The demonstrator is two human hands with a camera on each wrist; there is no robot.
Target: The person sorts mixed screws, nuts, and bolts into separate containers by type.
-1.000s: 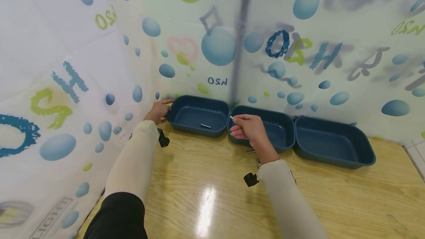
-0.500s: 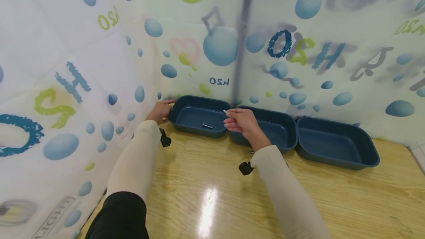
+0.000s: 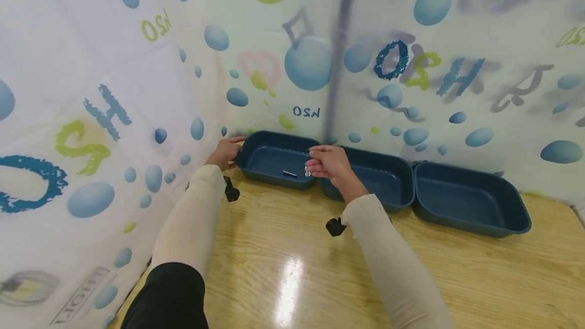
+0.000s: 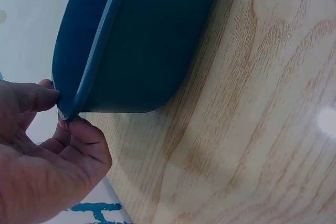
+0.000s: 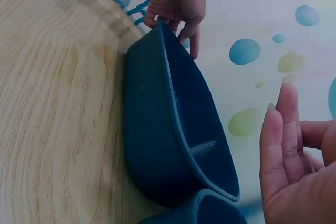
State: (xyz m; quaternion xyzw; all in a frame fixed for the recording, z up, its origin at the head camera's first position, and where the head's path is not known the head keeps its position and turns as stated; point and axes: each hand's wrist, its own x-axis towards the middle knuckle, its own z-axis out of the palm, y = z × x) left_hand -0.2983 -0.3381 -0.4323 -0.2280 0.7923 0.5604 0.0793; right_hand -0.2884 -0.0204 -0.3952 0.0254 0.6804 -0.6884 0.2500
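My left hand [image 3: 222,152] pinches the rim of the left bin [image 3: 274,142], steadying it on the desk [image 3: 292,248]. My right hand [image 3: 330,164], fingers opened, hovers over it; a small metal piece [image 3: 307,170] appears just released, beside a pin [image 3: 289,173] inside. I judge a retreat comes next.

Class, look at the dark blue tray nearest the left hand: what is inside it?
The left tray holds one small dark cylindrical piece on its floor. The right hand covers its right corner, with a small pale piece below the fingers.
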